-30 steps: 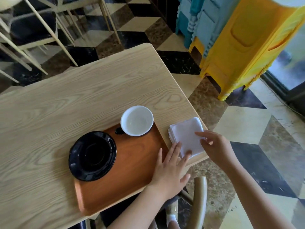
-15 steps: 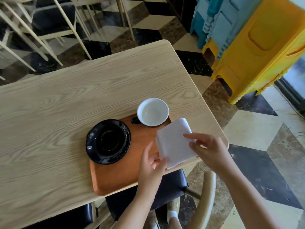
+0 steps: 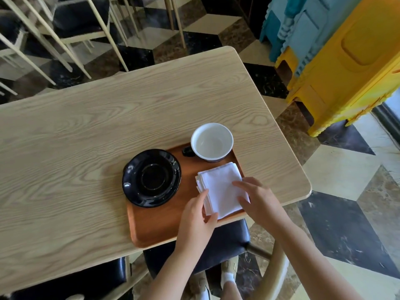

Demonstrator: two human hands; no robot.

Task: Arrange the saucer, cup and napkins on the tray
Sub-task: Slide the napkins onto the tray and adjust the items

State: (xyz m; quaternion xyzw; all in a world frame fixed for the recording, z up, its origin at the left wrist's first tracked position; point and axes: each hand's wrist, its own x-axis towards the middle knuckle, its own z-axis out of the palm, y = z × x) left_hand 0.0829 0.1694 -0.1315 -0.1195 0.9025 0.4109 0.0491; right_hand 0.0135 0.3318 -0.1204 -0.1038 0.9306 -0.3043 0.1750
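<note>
Both hands, left hand (image 3: 195,215) and right hand (image 3: 257,199), are pinching the folded white square napkin stack (image 3: 220,187), lying flat on the brown wooden tray (image 3: 160,226).

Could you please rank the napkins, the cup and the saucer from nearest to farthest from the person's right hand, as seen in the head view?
From the right hand:
1. Napkins: under its fingers, at the tray's right end.
2. Cup: just beyond the napkins, in the tray's far right corner.
3. Saucer: farthest, on the tray's left side.
</note>
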